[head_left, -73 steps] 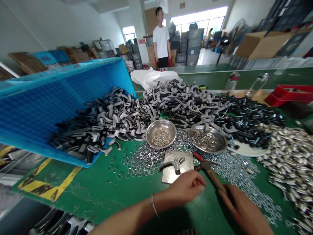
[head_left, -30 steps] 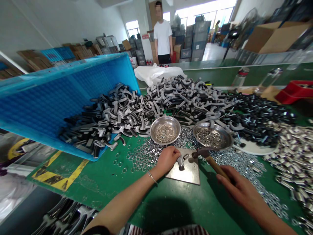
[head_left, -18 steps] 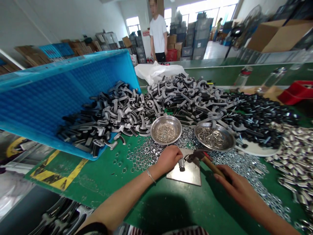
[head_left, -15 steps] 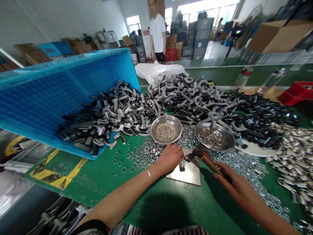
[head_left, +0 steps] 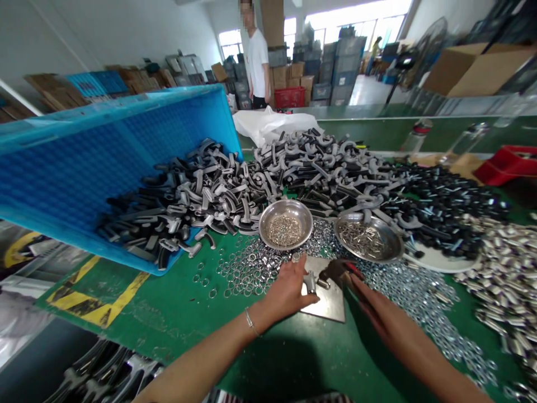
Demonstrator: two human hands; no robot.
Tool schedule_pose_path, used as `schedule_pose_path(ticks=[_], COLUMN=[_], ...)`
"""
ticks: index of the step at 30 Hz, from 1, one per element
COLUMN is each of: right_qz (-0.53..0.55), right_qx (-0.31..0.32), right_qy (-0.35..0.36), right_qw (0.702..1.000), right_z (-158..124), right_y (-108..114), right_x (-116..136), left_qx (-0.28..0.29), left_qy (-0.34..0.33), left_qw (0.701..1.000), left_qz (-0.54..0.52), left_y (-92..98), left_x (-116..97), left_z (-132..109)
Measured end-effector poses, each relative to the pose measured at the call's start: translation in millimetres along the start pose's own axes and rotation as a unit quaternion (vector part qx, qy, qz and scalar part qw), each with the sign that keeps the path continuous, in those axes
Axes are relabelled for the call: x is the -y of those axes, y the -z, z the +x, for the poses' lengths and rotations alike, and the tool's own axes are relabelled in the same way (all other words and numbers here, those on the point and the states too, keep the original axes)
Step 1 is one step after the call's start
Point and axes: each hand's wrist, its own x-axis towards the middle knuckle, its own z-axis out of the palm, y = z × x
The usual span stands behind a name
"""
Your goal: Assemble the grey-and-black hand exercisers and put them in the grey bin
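Nearest the camera, two bare forearms reach out over the green table (head_left: 176,319), the left wrist wearing a thin bracelet (head_left: 249,321); the left hand (head_left: 289,288) rests on the near edge of a flat steel plate (head_left: 331,305), its fingers narrowed to pinch a small metal part (head_left: 310,281) that stands on the plate, thumb stretched along the plate surface; the right hand (head_left: 371,302) is wrapped around the shaft of a hammer (head_left: 333,272), fingers curled tight so that most of the handle is hidden, and the dark hammer head sits low over the plate, just beside the pinched part, whether touching it I cannot tell; around and beyond the plate lies a loose scatter of shiny washers (head_left: 247,268), running off to the right as well; just behind stand two shallow steel bowls, the left bowl (head_left: 268,215) holding small bright rings, the right bowl (head_left: 394,249) holding small pins; at the far right a heap of silver sleeves (head_left: 503,263) spreads near a white plate (head_left: 436,262) under a mound of black parts (head_left: 440,204); behind the bowls a big pile of grey and black handles (head_left: 302,168) spills out of a tipped blue crate (head_left: 104,157) on the left; farther back are a white bag (head_left: 272,122), a red tray (head_left: 507,163), and a cardboard box (head_left: 474,70); at the far end a person in a white shirt (head_left: 255,61) stands among stacked crates.
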Motion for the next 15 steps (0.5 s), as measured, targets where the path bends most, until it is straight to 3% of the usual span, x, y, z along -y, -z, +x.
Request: schedule_pose_path(ticks=[3,6,9,12,15], right_qz=[-0.06,-0.049,-0.061,-0.097,-0.119], right_qx=[-0.085,-0.089,-0.107,-0.131,-0.149], right_qy=[0.057,0.106,0.106,0.15,0.198], right_qw=[0.993,0.989,0.987,0.975,0.962], right_z=[4,21,38,48,54], right_y=[-19,-37,-46,-52,-64], right_x=[1,13,22,19,7], left_qx=[0.005,-0.036,-0.117,-0.148,-0.152], left_qy=[0.017,-0.008,-0.033,0.031,0.072], left_qw=[1.0,0.999,0.99,0.974,0.967], left_qz=[-0.016,-0.009,0.066,0.167,0.189], left_y=[4.2,34.1,92.6,147.8,173.6], left_x=[-9,-9,6,36,70], left_z=[-12,5,58,130,192])
